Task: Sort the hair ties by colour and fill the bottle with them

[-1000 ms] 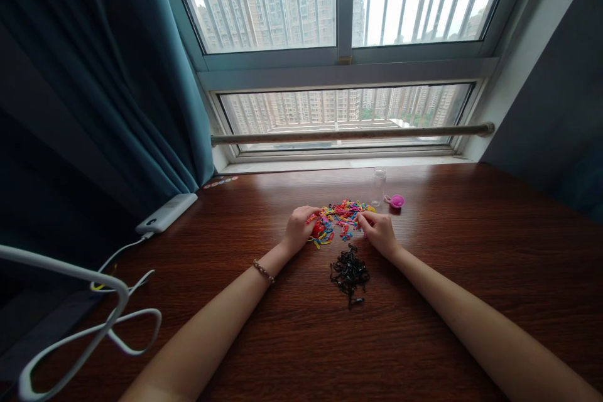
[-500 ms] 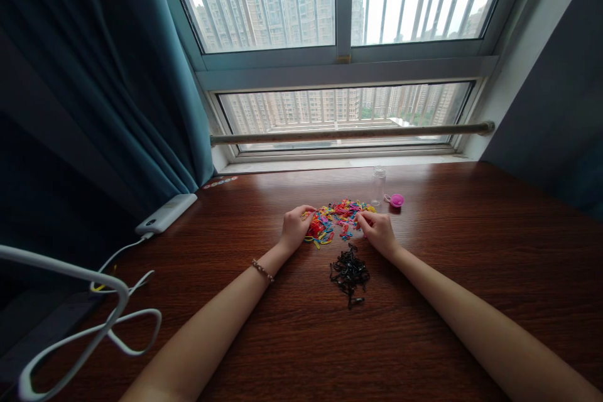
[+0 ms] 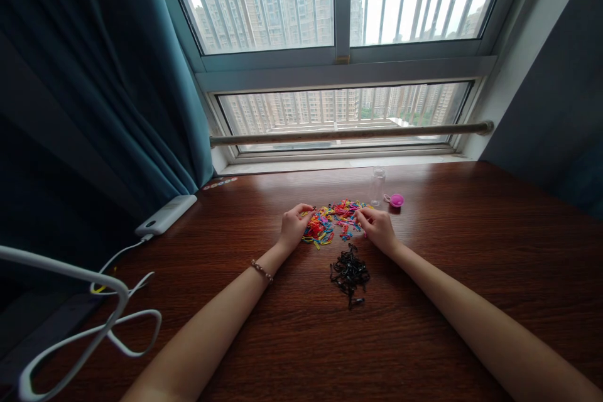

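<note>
A pile of small multicoloured rubber bands [image 3: 335,218] lies spread on the brown wooden table. At the pile's left edge is my left hand [image 3: 294,226], thumb and forefinger pinched together. A tiny dark bit shows at its fingertips, too small to make out. Across from it, my right hand [image 3: 378,228] pinches at the pile's right side; whatever its fingertips hold is hidden. Nearer to me, between my forearms, sits a separate heap of black bands [image 3: 349,270].
Behind the coloured pile stands a clear plastic bottle [image 3: 377,187], with a pink cap [image 3: 396,201] lying beside it. A white power bank [image 3: 167,213] with a looped white cable [image 3: 110,276] rests at the left by the blue curtain [image 3: 155,88]. A window is beyond the table.
Both hands have stayed almost in place, with only slight finger movement. The dark bit at my left fingertips shows more clearly now. The piles look unchanged.
</note>
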Tool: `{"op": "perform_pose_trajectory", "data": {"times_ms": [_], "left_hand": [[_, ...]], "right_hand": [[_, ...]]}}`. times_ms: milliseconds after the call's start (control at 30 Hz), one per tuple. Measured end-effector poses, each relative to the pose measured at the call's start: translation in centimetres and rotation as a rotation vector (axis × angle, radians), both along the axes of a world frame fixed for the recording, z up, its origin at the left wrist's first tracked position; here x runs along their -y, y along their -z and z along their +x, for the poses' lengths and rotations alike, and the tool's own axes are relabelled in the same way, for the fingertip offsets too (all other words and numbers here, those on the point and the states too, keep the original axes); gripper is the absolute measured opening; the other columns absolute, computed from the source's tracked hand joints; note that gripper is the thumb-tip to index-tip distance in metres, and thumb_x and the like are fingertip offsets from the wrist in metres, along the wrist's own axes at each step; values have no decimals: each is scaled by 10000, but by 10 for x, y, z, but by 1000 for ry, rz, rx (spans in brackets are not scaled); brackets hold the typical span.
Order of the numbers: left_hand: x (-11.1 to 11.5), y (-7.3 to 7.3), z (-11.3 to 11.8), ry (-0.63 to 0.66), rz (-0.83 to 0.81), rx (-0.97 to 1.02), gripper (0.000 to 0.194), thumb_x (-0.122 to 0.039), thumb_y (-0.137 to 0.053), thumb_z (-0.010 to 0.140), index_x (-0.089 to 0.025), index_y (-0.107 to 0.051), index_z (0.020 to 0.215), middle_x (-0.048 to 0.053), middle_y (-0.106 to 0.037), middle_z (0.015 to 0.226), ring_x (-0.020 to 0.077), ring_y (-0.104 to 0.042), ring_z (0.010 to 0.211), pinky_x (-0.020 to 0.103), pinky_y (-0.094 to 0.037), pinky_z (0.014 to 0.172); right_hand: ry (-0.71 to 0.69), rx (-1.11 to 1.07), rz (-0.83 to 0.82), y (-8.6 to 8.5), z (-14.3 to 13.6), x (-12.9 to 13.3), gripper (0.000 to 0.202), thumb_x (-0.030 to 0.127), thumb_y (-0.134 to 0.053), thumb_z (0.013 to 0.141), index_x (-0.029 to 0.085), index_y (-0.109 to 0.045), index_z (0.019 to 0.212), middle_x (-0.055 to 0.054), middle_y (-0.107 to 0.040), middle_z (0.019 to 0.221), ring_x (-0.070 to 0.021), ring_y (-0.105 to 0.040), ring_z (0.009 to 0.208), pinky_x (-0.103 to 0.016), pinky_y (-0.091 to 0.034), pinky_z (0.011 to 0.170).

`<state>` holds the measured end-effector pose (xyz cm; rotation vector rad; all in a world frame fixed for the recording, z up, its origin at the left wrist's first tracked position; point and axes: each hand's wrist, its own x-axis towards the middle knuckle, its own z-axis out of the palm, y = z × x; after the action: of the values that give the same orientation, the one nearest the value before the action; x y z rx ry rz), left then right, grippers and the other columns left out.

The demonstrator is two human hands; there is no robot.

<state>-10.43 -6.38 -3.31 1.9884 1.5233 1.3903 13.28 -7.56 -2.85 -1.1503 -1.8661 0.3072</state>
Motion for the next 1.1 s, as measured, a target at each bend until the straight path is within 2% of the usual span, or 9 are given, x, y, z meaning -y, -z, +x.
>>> {"op": "perform_pose_trajectory", "data": {"times_ms": [100,233,333,400,500,633,733,900,1100], "left_hand": [[9,-9,10,132,-13,25,171,-273,-568,759,-172,-582,897,44,-672,854,173,-633,808,302,-495,743],[28,-21,30,438,8,-130,132,-253,-557,779,-182,-622,869,54,-671,877,168,-622,837,307,-477,798],[40,-25,41,688,42,-278,129,-258,-546,792,-195,-658,804,56,-674,865,175,-600,901,317,-443,864],[42,-25,42,770,74,-323,132,-258,-545,795,-204,-665,797,49,-677,864,175,-582,947,325,-421,902],[34,-23,35,701,115,-334,148,-249,-526,809,-208,-661,852,42,-666,936,169,-557,996,339,-393,944],[5,-17,14,329,149,-304,184,-240,-489,822,-183,-654,880,64,-661,941,192,-553,984,361,-408,921],[-22,-12,1,124,99,-314,200,-222,-465,819,-163,-649,868,77,-660,905,197,-584,902,348,-448,846],[-55,-4,7,156,4,-381,181,-207,-499,773,-180,-659,852,51,-673,858,184,-613,806,298,-478,756],[-61,6,25,232,18,-386,214,-182,-464,783,-192,-677,788,38,-679,856,159,-614,802,262,-471,774]], "right_hand": [[-32,32,33,-3,1,-15,210,200,-429,827,168,-632,872,-51,-655,842,-164,-584,775,-250,-422,721],[-29,188,-40,-2,-5,-38,345,73,-386,791,140,-564,1079,-101,-603,1074,-180,-536,1000,-289,-384,877],[37,308,-129,2,-15,-51,357,34,-379,771,105,-567,1065,-137,-595,1078,-186,-529,1009,-272,-385,857],[54,341,-160,5,-20,-56,299,36,-391,764,112,-618,943,-130,-635,967,-189,-564,919,-262,-406,793],[46,341,-150,8,-23,-56,270,38,-401,756,128,-645,830,-108,-651,872,-185,-577,850,-255,-411,759],[19,288,-116,9,-22,-52,299,44,-405,757,154,-657,877,-80,-652,938,-169,-572,902,-239,-407,804],[14,155,-123,8,-20,-53,282,77,-435,755,178,-669,874,-55,-669,931,-166,-598,871,-251,-428,799],[0,32,-108,8,-18,-54,266,88,-455,738,188,-672,857,-28,-686,824,-156,-622,768,-254,-454,739],[8,51,-120,9,-14,-51,245,100,-481,745,196,-661,881,-28,-683,845,-154,-618,780,-243,-450,732]]}}
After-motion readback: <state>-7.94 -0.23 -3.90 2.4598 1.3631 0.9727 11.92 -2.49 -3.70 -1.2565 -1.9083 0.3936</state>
